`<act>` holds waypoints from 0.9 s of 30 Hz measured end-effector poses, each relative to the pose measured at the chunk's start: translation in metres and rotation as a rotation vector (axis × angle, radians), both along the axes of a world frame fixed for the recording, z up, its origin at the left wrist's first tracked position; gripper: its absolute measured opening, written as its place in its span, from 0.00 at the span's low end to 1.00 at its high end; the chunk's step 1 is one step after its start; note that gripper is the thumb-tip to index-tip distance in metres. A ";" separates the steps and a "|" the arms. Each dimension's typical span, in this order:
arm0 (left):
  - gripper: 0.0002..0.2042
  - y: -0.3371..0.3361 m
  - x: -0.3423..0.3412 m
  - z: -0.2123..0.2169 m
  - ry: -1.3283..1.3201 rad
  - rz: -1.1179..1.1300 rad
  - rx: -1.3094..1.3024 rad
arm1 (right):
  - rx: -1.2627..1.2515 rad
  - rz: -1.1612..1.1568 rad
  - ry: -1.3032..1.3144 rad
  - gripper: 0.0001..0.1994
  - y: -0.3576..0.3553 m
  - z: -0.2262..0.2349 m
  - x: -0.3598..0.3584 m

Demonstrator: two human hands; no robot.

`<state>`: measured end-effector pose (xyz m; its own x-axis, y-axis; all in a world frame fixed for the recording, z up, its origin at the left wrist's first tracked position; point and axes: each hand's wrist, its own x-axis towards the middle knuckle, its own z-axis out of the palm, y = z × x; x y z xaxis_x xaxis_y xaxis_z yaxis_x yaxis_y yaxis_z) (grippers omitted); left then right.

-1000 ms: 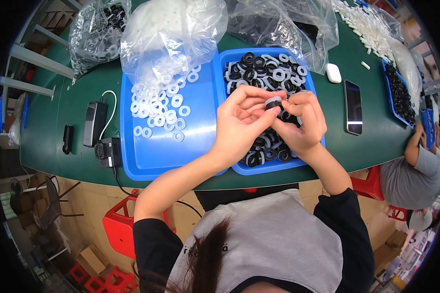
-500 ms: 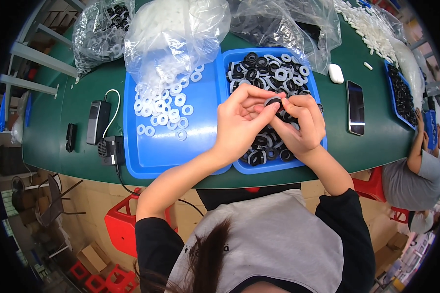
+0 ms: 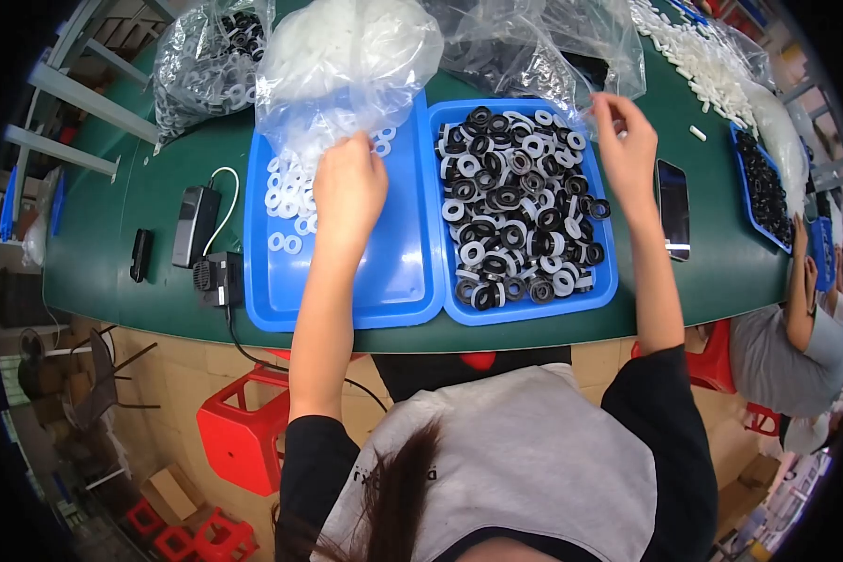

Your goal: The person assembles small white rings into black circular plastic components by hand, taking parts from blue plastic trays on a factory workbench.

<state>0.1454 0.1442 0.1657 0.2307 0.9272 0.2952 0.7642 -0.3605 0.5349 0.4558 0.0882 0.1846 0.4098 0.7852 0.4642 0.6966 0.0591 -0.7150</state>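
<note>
My left hand (image 3: pixel 351 187) reaches down over white washers (image 3: pixel 288 192) in the left blue tray (image 3: pixel 384 298). Its fingers curl downward, and whatever they grip is hidden beneath the hand. At the clear plastic bag (image 3: pixel 543 80) on the right, my raised right hand (image 3: pixel 628 150) is bent, thumb and finger close together at the tips by the bag's edge. What lies between those tips is too small to make out. Below and left of it, the right blue tray (image 3: pixel 529 315) holds a heap of black-and-white rings (image 3: pixel 515 201).
A clear bag of white washers (image 3: pixel 347 47) overhangs the left tray. Left of it lie a black power bank (image 3: pixel 197 225), its white cable and a black adapter (image 3: pixel 218 279). A phone (image 3: pixel 672 208) lies near my right forearm. White cylinders (image 3: pixel 693 70) spread far right, near another person (image 3: pixel 787 337).
My hands were together over the right tray with a black-and-white ring between them. They have parted: left to the washers, right up to the bag. The ring has left my hands.
</note>
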 end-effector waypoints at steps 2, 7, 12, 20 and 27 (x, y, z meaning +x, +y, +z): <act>0.09 0.003 -0.008 -0.011 0.415 0.109 0.043 | 0.099 -0.006 -0.236 0.08 0.032 -0.017 0.040; 0.12 0.006 -0.002 -0.023 0.441 0.118 0.041 | -0.085 0.178 -0.519 0.10 0.105 -0.043 0.097; 0.11 0.014 -0.011 -0.020 0.312 0.096 -0.075 | -0.410 0.178 -0.790 0.09 0.126 -0.052 0.091; 0.10 0.012 0.001 -0.021 0.181 0.074 0.045 | -0.437 0.240 -0.620 0.07 0.111 -0.043 0.097; 0.11 0.022 -0.004 -0.035 0.135 -0.034 0.102 | 0.096 0.124 0.010 0.11 0.050 -0.006 0.062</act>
<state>0.1409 0.1666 0.1311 0.3056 0.8847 0.3520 0.8129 -0.4349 0.3874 0.5180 0.1383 0.1785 0.3173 0.7823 0.5361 0.6725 0.2130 -0.7088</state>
